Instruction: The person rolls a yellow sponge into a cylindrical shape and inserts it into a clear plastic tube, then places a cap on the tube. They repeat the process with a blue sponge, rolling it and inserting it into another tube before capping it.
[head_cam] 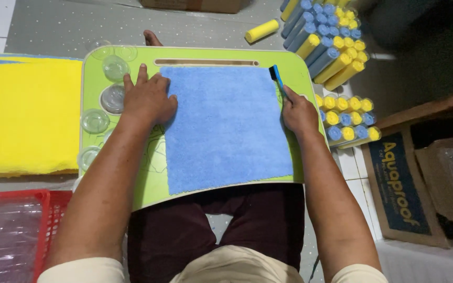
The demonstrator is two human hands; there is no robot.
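Blue cloth [226, 128] lies spread flat on a green lap tray [300, 68], held down at both side edges.

The left hand [148, 99] rests palm down with fingers spread, released, on the cloth's 9 o'clock edge; the right hand [299, 112] at its 3 o'clock edge is clenched around a blue and black tool [277, 78] whose head touches the cloth's 1 o'clock corner. Clear plastic caps [114, 97] sit along the tray's 9 o'clock rim, just beside the left hand. Farther out, a yellow cloth stack [24, 115] lies at 9 o'clock, rolled yellow and blue cloths [331, 47] pile at 1 to 3 o'clock, and a red basket [48, 209] stands at 7 o'clock.
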